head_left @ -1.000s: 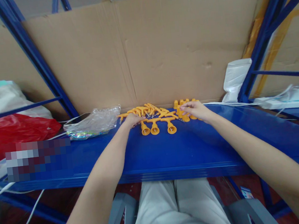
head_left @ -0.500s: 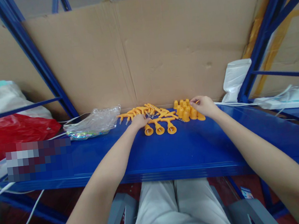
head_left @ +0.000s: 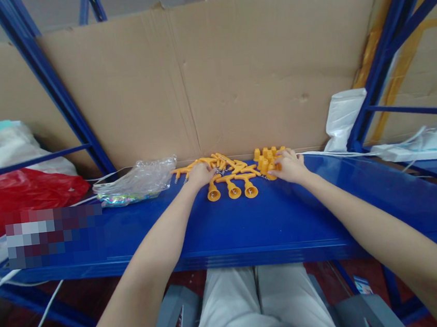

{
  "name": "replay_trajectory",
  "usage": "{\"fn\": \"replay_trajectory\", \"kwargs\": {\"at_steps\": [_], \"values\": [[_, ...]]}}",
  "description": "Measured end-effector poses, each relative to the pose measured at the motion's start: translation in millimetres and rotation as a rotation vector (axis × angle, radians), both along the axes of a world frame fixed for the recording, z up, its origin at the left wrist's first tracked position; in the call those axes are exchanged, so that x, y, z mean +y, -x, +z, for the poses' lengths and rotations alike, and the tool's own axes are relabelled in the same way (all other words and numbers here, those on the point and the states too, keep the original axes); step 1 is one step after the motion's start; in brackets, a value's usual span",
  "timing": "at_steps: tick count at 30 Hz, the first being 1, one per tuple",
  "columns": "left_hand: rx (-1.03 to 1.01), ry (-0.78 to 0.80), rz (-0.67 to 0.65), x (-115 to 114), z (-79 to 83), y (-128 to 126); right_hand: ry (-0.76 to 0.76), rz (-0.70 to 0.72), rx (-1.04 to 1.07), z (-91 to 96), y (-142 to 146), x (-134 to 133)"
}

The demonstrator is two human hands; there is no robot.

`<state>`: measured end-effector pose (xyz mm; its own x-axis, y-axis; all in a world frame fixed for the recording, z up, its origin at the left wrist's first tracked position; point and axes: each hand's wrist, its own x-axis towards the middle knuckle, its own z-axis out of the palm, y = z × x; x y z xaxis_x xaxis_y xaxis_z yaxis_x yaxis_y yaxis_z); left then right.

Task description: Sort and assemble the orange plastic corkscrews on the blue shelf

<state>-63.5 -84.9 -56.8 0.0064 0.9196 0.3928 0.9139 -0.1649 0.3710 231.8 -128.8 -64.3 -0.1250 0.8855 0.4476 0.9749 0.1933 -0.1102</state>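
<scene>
On the blue shelf three yellow bell-shaped pieces with handles lie in a row, open ends facing me, a small metal hook inside each. My left hand (head_left: 201, 174) has closed fingers at the handle of the leftmost bell-shaped piece (head_left: 214, 195), which is slightly tilted. Behind it is a pile of yellow branched pieces (head_left: 224, 161) with short metal chains. To the right, several small yellow cups (head_left: 264, 163) stand upside down in a cluster. Over the front of this cluster my right hand (head_left: 289, 167) bends its fingers round a yellow cup, which they partly hide.
A clear plastic bag (head_left: 138, 179) with colourful contents lies left of the pile. Further left is a red plastic bag (head_left: 22, 197). Cardboard (head_left: 251, 71) stands along the back of the blue shelf (head_left: 248, 228). A white packet (head_left: 344, 119) and a power strip (head_left: 416, 149) are at right.
My right hand has moved left and forward over the front cups, covering those at the right. The leftmost bell-shaped piece has shifted slightly left and tilted under my left hand.
</scene>
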Motion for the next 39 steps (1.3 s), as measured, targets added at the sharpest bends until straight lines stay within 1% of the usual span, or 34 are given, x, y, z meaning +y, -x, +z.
{"fn": "replay_trajectory", "kwargs": {"at_steps": [2, 5, 9, 12, 15, 17, 20, 22, 27, 29, 31, 33, 35, 38, 39], "values": [[0.017, -0.039, -0.038, 0, 3.9, -5, -0.010, -0.014, 0.035, -4.1, 2, 3], [0.033, -0.041, -0.164, 1, 9.2, -18, -0.027, -0.038, 0.116, -4.6, 2, 7], [0.173, 0.002, -0.355, 11, 12.1, -48, -0.114, -0.073, 0.254, 2.8, 0, 8], [0.260, 0.090, -0.476, 21, 13.4, -75, -0.151, -0.070, 0.339, 8.1, -2, 7], [0.298, 0.141, -0.516, 30, 15.0, -99, -0.164, -0.058, 0.357, 10.3, -1, 4], [0.308, 0.195, -0.525, 34, 15.5, -111, -0.162, -0.034, 0.359, 10.8, 0, 2], [0.337, 0.278, -0.510, 38, 15.2, -122, -0.161, 0.011, 0.358, 11.4, 1, 0], [0.362, 0.296, -0.491, 40, 14.6, -126, -0.162, 0.028, 0.355, 12.2, 1, -1], [0.366, 0.338, -0.467, 43, 14.9, -131, -0.150, 0.011, 0.354, 14.9, 3, -4], [0.335, 0.354, -0.469, 42, 16.3, -130, -0.146, 0.014, 0.352, 16.1, 4, -5], [0.264, 0.317, -0.501, 41, 18.6, -125, -0.146, 0.027, 0.355, 16.8, 5, -4], [0.163, 0.235, -0.505, 40, 21.8, -118, -0.141, 0.026, 0.374, 16.7, 5, -3], [0.081, 0.170, -0.441, 40, 25.9, -109, -0.132, 0.014, 0.399, 15.6, 4, 0], [0.032, 0.134, -0.326, 40, 32.8, -88, -0.144, 0.030, 0.431, 12.8, 1, 5], [-0.015, 0.131, -0.329, 38, 34.8, -79, -0.165, 0.050, 0.438, 11.9, 0, 6]]}}
